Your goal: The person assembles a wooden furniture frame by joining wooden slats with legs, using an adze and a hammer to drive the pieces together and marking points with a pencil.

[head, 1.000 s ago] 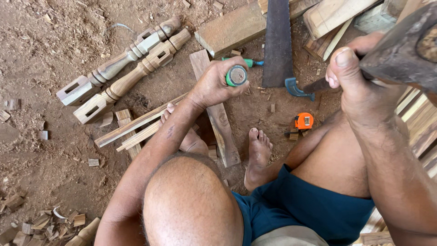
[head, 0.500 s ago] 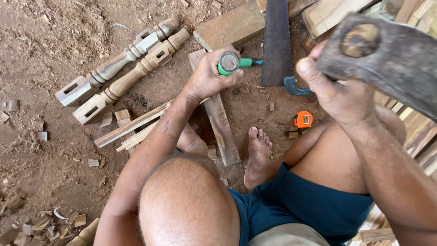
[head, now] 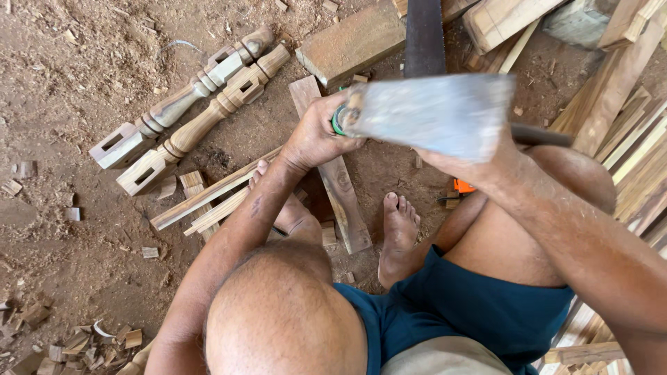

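Your left hand (head: 316,135) is wrapped tight around a green-handled chisel (head: 338,119) set on the long flat wooden slat (head: 338,182) on the dirt floor; your right hand (head: 479,163) is closed around the handle of a blurred grey wooden mallet (head: 434,111), just above the chisel. A glancing strike could hit your knuckles — or kick the chisel towards your bare foot (head: 398,229), which lies near the slat.

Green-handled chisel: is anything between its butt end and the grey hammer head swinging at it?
Nothing visible is. The blurred grey hammer head in the right hand is right at the butt of the green-handled chisel, which the left hand grips over the narrow wooden board. Motion blur hides whether they touch.
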